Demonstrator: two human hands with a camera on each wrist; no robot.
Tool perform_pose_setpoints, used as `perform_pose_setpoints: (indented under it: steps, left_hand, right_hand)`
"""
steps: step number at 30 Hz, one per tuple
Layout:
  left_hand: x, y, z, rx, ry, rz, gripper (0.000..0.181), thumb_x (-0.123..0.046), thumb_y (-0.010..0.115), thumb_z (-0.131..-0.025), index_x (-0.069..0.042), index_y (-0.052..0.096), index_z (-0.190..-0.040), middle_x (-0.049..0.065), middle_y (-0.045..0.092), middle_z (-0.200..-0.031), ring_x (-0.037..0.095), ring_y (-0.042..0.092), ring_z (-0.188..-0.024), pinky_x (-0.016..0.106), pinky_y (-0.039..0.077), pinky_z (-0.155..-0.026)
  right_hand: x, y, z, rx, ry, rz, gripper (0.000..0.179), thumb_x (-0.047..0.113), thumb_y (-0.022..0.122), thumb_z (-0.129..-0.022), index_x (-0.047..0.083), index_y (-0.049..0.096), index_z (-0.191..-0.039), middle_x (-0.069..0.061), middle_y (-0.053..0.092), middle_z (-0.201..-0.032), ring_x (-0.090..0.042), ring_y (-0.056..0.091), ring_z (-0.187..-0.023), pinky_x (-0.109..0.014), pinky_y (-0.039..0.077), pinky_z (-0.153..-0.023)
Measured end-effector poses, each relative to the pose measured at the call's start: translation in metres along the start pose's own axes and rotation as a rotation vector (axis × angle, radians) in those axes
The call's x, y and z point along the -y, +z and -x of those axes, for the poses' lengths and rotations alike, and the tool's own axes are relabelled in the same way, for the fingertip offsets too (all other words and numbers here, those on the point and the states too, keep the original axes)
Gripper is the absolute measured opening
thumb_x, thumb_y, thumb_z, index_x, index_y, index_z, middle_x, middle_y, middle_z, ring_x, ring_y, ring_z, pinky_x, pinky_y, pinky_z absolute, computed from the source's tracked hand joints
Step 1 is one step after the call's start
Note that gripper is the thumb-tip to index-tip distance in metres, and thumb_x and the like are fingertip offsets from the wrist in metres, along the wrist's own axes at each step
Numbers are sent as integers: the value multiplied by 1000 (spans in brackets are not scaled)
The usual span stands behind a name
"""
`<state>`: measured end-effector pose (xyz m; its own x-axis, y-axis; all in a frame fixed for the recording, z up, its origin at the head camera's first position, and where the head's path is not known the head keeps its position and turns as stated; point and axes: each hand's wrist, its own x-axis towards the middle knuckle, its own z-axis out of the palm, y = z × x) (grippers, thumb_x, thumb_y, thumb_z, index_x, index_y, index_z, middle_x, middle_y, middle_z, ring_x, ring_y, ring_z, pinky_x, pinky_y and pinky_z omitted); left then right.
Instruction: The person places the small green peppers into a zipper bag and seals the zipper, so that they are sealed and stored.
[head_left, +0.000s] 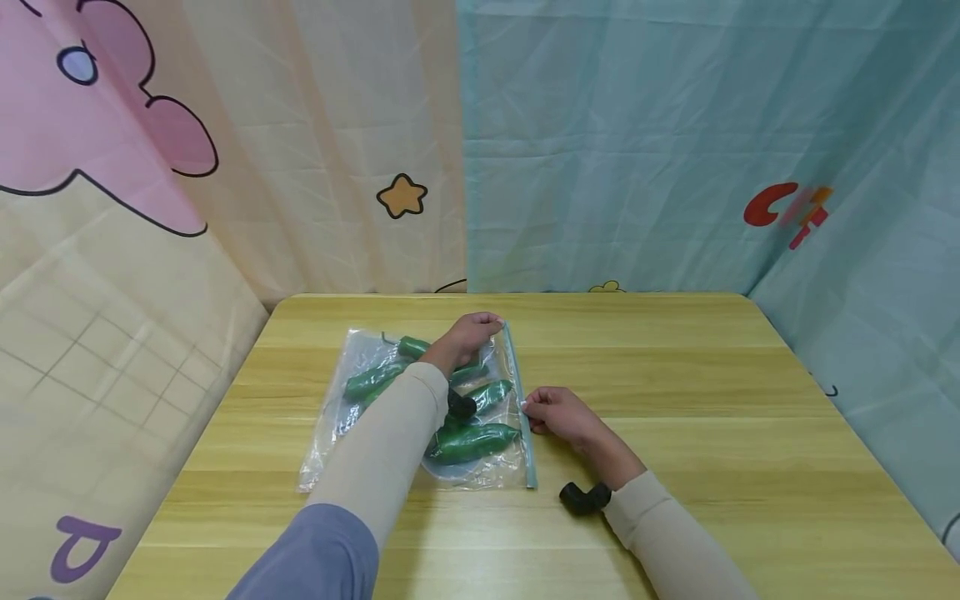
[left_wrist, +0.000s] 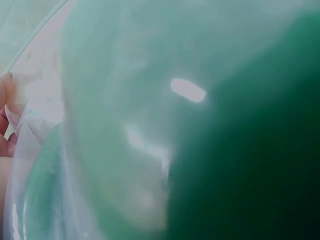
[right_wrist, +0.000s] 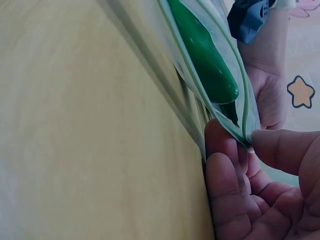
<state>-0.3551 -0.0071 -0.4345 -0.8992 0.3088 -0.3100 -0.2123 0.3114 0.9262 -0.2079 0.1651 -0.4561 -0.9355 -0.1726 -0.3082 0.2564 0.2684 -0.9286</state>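
Observation:
A clear zip bag (head_left: 330, 454) with a pale green zip strip (head_left: 530, 454) lies on the table, several long green peppers (head_left: 472, 444) inside it. My left hand (head_left: 468, 335) reaches across the bag and pinches the far end of the strip. Partway along the same strip, the thumb and fingertips of my right hand (head_left: 562, 414) pinch it. From the right wrist, the bag's mouth gapes between the two hands, a green pepper (right_wrist: 207, 60) showing inside, and its two edges meet at my right fingertips. Blurred green fills most of the left wrist view, my left fingers (left_wrist: 6, 95) at its left edge.
The wooden table (head_left: 720, 400) extends to the right of the bag. A black wrist camera (head_left: 583, 498) sits at my right wrist, another (head_left: 461, 406) at the left one, over the bag. Printed curtains (head_left: 637, 150) hang behind and at both sides.

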Motion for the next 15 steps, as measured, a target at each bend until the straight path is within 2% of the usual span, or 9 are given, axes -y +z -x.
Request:
perform_pose_setpoints:
  steps: [10, 15]
  left_hand:
    - [1, -1, -1, 0, 18, -7, 23, -30, 53, -93, -13, 63, -104, 4, 53, -116, 20, 46, -103, 34, 40, -87]
    - [0, -1, -1, 1, 13, -1, 22, -30, 53, -93, -12, 63, -103, 4, 53, -114, 20, 46, -101, 33, 40, -85]
  right_hand:
    - [0, 0, 1, -13, 14, -4, 13, 11, 54, -90, -2, 59, -91, -8, 57, -80, -17, 54, -72, -27, 49, -64]
    - [-1, 0, 3, -10, 18, -4, 13, 11, 54, -91, -2, 59, -91, -8, 57, -81, -17, 54, -72, -27, 50, -64]
